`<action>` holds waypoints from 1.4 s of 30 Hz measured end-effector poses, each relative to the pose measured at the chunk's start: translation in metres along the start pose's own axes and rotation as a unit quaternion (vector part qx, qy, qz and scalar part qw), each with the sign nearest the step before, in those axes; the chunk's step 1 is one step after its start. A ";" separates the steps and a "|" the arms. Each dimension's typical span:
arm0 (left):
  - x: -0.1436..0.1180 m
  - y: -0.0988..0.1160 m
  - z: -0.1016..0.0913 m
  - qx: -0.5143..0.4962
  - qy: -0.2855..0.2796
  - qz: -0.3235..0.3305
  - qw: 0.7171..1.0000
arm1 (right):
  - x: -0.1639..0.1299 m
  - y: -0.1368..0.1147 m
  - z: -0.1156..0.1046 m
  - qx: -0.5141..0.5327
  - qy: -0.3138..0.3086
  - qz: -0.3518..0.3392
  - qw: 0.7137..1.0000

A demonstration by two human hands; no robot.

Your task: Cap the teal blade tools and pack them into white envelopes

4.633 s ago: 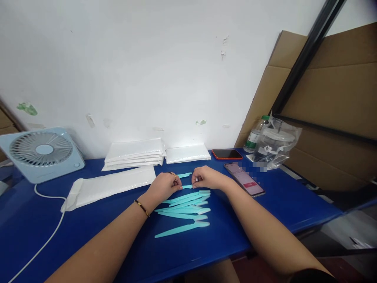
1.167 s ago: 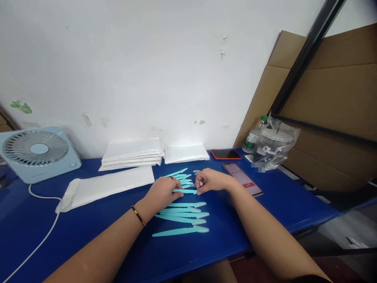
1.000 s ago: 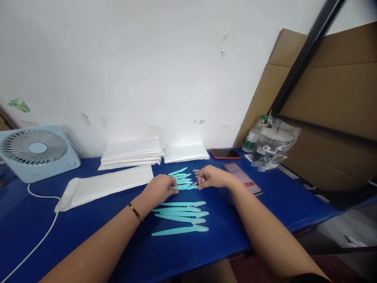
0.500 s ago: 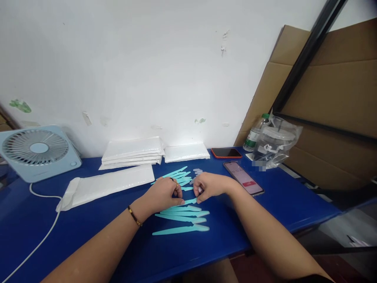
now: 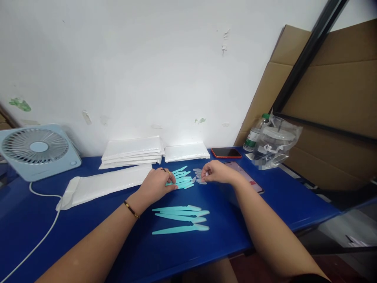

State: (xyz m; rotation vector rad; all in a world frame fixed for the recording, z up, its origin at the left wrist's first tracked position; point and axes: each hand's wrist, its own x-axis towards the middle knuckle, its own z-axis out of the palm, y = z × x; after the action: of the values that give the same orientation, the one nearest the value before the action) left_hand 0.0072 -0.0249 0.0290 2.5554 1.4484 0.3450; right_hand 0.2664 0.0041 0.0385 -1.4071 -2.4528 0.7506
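Several turquoise eyebrow razors lie in a fanned pile in the middle of the blue table. At the pile's left side, my left hand pinches the handle end of a razor. Small translucent blade caps are grouped just right of the pile. My right hand is over them, its thumb and fingers closed at a cap, partly hidden by the fingers. Nearer to me, a separate row of several turquoise razors lies with the blade ends to the right.
Stacked white padded envelopes stand by the wall, with one long envelope in front. A blue fan sits at left, its white cable trailing forward. Two phones, a bottle and a bagged cup are at right.
Both hands have moved away from me, from the front row of razors. My left hand has gone to the back pile with a razor, and my right hand to the caps.
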 end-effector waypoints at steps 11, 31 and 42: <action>-0.013 0.025 0.009 -0.035 -0.096 0.046 0.994 | -0.003 -0.021 0.008 0.014 -0.077 -0.066 0.995; -0.019 0.036 -0.003 -0.070 -0.147 0.057 0.985 | -0.002 -0.010 0.000 -0.004 0.011 -0.027 1.000; -0.008 0.020 0.007 0.016 -0.049 0.017 0.999 | -0.001 -0.022 0.014 0.004 -0.114 -0.097 0.989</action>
State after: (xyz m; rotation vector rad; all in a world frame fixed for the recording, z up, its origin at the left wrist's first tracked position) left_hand 0.0217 -0.0423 0.0267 2.5856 1.3872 0.1995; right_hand 0.2445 -0.0098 0.0389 -1.1113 -2.7037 0.9190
